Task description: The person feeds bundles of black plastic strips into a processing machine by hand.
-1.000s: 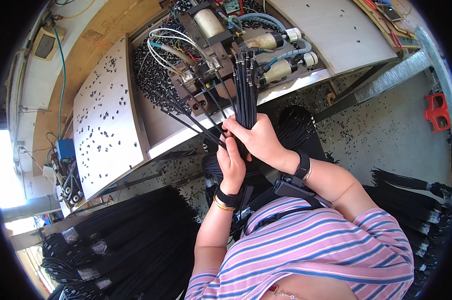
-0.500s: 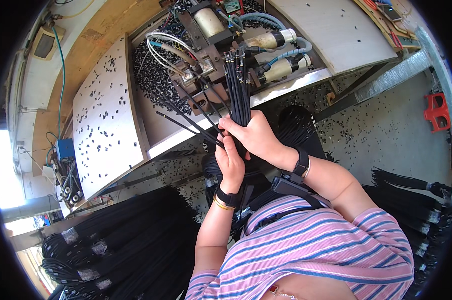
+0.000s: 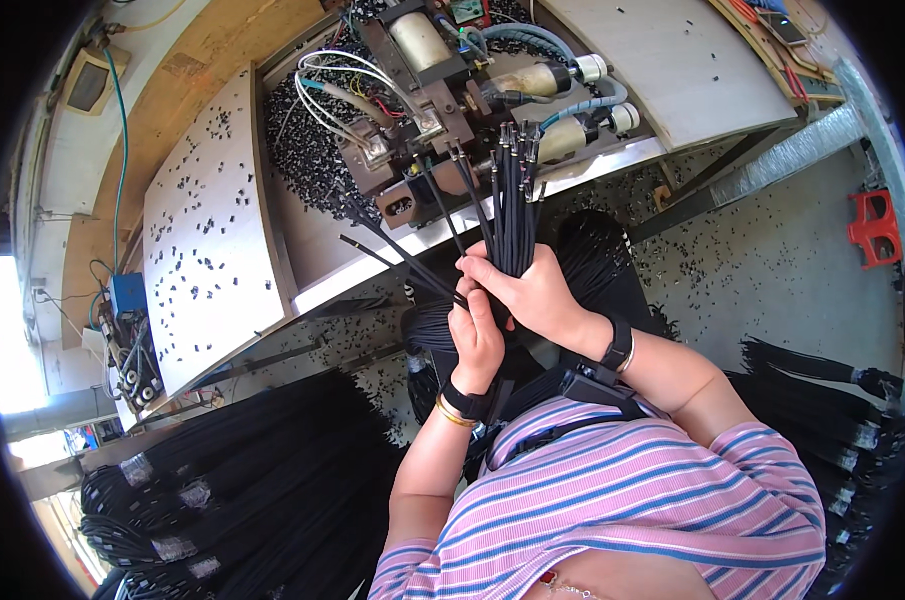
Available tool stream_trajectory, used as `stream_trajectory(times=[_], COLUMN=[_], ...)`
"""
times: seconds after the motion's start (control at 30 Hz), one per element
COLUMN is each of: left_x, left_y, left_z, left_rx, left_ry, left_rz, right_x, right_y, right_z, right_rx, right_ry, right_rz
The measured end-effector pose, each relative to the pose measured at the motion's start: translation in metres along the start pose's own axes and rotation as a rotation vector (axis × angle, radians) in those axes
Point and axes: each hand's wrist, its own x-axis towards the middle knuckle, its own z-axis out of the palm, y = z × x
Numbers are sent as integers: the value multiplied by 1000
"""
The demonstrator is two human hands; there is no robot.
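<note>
My right hand (image 3: 540, 298) is closed around an upright bunch of thin black cables (image 3: 515, 215), whose pale, metal-looking tips point away from me. Just left of it, my left hand (image 3: 478, 345) is closed on a few more black cables (image 3: 427, 277) that fan out to the left. Both hands touch at the thumbs and fingers. Beyond the cable tips stands a metal machine (image 3: 442, 125) with cylinders and hoses. The cables' lower lengths are hidden behind my hands and lap.
Small black bits lie over the left worktop (image 3: 197, 240) and around the machine. Large bundles of black cable (image 3: 262, 470) lie at lower left, others (image 3: 822, 420) at right. A second worktop (image 3: 672, 70) is at upper right; a red stool (image 3: 874, 228) stands on the floor.
Both hands and the cables have shifted right and slightly toward me, away from the machine. The bunch's tips now sit lower, in front of the machine's near edge. Both grips stay closed.
</note>
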Motion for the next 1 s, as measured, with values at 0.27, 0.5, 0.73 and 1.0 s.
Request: stream_trajectory(times=[0.27, 0.5, 0.73, 1.0], left_x=[8, 11, 10, -9], left_y=[2, 2, 0, -13], left_z=[-3, -6, -3, -7], left_rx=[-71, -44, -35, 45], left_ry=[26, 14, 39, -67], left_rz=[-118, -105, -78, -95], right_x=[12, 20, 19, 2], right_y=[-2, 3, -17, 4], right_z=[3, 8, -2, -14], right_rx=[5, 8, -91, -118], right_ry=[-9, 10, -182, -158], right_rz=[-45, -117, 80, 7])
